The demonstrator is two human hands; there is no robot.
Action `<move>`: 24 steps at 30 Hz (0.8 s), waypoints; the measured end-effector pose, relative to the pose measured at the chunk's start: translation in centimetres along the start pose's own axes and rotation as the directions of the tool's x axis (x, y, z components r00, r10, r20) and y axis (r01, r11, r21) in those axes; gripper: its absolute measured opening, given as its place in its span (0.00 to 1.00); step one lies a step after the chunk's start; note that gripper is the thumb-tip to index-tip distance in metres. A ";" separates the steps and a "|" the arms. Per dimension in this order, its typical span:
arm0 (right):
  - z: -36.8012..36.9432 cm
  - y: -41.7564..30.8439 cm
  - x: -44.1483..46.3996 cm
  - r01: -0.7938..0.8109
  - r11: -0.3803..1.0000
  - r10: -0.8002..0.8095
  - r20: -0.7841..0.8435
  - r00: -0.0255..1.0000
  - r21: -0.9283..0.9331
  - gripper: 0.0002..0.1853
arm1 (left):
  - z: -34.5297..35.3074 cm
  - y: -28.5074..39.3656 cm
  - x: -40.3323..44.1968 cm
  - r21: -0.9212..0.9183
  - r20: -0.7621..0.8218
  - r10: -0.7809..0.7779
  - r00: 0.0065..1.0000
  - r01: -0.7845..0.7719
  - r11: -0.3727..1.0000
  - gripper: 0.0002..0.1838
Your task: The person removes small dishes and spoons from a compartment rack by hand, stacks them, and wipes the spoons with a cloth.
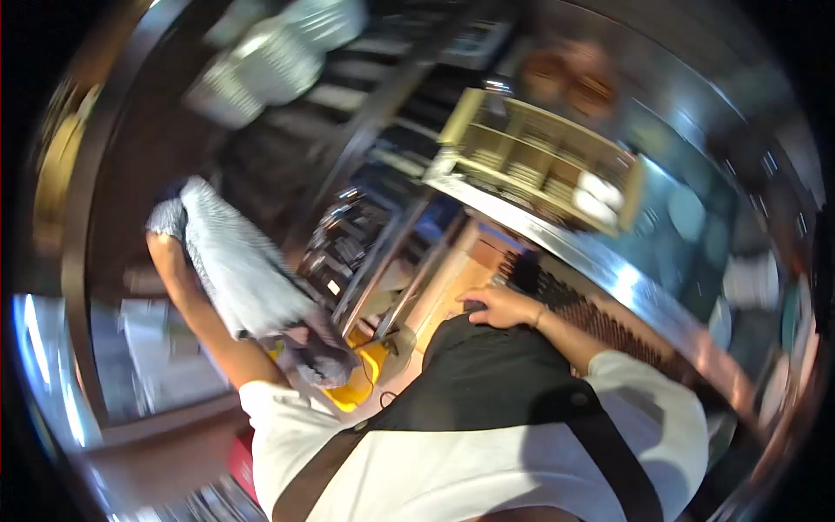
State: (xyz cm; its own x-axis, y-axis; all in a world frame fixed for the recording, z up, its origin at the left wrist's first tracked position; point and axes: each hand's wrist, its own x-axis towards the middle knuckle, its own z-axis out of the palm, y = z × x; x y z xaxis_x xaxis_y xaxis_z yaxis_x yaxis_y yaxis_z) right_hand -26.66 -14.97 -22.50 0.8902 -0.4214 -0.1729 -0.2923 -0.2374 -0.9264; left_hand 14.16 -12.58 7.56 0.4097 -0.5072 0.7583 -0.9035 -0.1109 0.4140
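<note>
A long grey cloth (239, 261) hangs from my left hand (167, 213), which is raised at the left. Folds of cloth cover its fingers, and only the wrist shows bare. The cloth's lower end reaches a darker grey bundle (322, 357) over a yellow container (361, 378). My right hand (503, 308) is closed on a small dark object (474, 306) near the top of my black apron (487, 374). What that object is cannot be made out.
A wooden compartment box (539, 161) with stacked items stands on a metal counter (565, 239). Stacked pale containers (270, 65) are at the upper left. A shelf of shiny utensils (348, 235) lies between. Bowls (752, 278) are at the right. Motion blurs the surroundings.
</note>
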 end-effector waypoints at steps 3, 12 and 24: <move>-0.8 0.0 -3.0 -0.109 0.994 0.107 -0.248 0.963 0.003 0.24 | 3.9 -6.7 0.6 0.419 0.357 -0.171 0.918 0.005 0.908 0.09; -1.2 2.4 -8.6 0.010 0.913 0.295 -0.676 0.675 0.409 0.15 | 20.2 19.6 -12.8 -0.544 0.582 0.515 0.629 -0.169 0.822 0.09; -10.9 6.5 -21.2 -0.044 0.927 0.344 -0.799 0.493 0.372 0.12 | 37.7 34.7 -28.3 -0.531 0.760 0.650 -0.004 -0.582 0.616 0.36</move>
State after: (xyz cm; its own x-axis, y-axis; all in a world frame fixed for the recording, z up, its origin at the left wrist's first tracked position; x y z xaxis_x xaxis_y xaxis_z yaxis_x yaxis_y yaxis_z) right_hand -51.28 -17.13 -21.24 0.0587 -0.9889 -0.1365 -0.1805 0.1239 -0.9757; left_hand -33.51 -34.27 -18.55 -0.6850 -0.7192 -0.1165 -0.7283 0.6804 0.0813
